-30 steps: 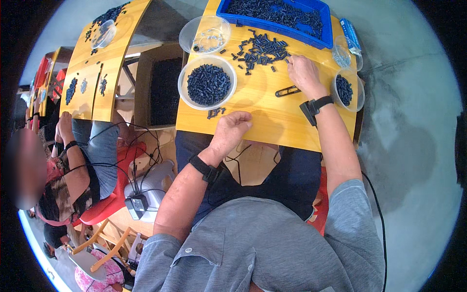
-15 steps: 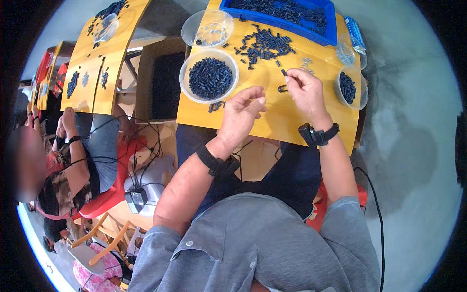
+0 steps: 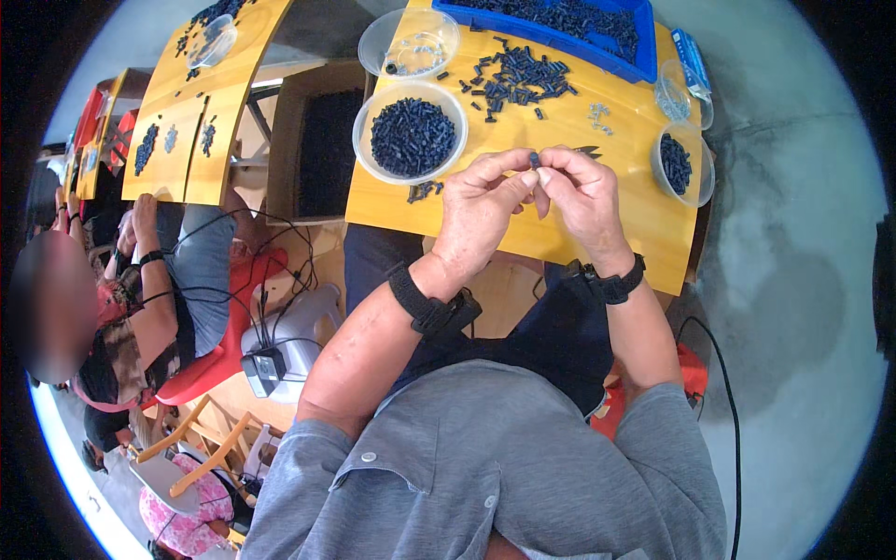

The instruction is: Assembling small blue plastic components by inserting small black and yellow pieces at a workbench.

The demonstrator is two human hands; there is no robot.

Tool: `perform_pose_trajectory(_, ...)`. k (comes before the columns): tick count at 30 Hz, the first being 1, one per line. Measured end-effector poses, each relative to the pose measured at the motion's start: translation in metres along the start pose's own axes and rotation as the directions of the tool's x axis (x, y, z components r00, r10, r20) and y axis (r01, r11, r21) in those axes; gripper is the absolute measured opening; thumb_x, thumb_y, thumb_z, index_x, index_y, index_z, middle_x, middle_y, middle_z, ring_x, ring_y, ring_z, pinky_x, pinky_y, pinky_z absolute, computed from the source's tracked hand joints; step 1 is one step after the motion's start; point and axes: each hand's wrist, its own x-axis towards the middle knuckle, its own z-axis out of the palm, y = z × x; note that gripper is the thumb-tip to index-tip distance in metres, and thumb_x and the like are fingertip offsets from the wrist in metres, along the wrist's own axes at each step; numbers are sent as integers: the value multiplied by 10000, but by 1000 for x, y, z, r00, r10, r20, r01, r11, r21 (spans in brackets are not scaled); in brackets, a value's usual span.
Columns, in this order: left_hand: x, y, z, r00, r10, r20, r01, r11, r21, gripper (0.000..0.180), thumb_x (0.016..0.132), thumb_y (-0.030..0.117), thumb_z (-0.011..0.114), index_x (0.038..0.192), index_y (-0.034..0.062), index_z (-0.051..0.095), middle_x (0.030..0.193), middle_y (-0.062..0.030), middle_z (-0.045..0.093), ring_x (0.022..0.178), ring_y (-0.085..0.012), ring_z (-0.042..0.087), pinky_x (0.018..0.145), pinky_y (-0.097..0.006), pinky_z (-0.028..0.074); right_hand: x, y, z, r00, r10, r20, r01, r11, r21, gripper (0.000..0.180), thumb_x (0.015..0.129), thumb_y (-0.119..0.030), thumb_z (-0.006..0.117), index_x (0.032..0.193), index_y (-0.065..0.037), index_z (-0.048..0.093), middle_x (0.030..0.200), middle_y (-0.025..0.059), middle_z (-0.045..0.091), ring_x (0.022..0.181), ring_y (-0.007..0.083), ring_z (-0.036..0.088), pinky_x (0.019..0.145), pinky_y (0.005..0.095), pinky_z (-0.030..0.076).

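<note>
My left hand (image 3: 483,201) and my right hand (image 3: 586,194) meet over the near part of the yellow table (image 3: 635,215). Between their fingertips they pinch a small dark cylindrical piece (image 3: 535,161), mostly covered by the fingers. Just beyond my right hand lies a dark pointed tool (image 3: 588,150), partly hidden. To the left of my hands stands a round clear tub (image 3: 457,154) full of similar dark pieces. A loose pile of dark pieces (image 3: 523,77) and a few small silvery parts (image 3: 599,118) lie farther away.
A blue tray (image 3: 551,35) of dark pieces stands at the back. Another clear tub (image 3: 383,47) holds small metal parts; a smaller cup (image 3: 676,163) stands right. Left are an open carton (image 3: 285,140) and a co-worker's table (image 3: 177,103). A cable (image 3: 733,401) hangs at right.
My hands were apart, the right one pinching a dark piece. They have now come together, with the left fingers on that piece too. The view has shifted slightly.
</note>
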Motion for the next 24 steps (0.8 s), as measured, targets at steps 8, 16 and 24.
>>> perform_pose_trajectory(8,0,6,-8,999,0,40,-1,1000,23,205,810,6,646,1015,5,651,873,-30,657,725,-83,585,641,-218,481,-1,-4,-6,992,58,108,-53,997,-47,101,870,-28,519,904,33,593,710,19,579,552,61,536,494,203,437)
perform_pose_trajectory(16,0,7,-11,989,102,108,-104,994,19,151,792,5,672,943,9,670,852,-29,656,733,-75,578,659,-217,477,4,-11,-17,956,84,281,-78,996,-34,104,853,-44,516,869,23,594,657,22,572,537,64,535,486,215,424)
perform_pose_trajectory(24,-2,13,-23,978,-127,165,77,957,280,84,808,33,660,880,-10,665,739,-8,634,652,-47,547,597,-195,443,4,-14,-17,922,198,332,-137,971,-198,65,816,-9,548,821,26,603,658,6,574,514,62,533,460,221,420)
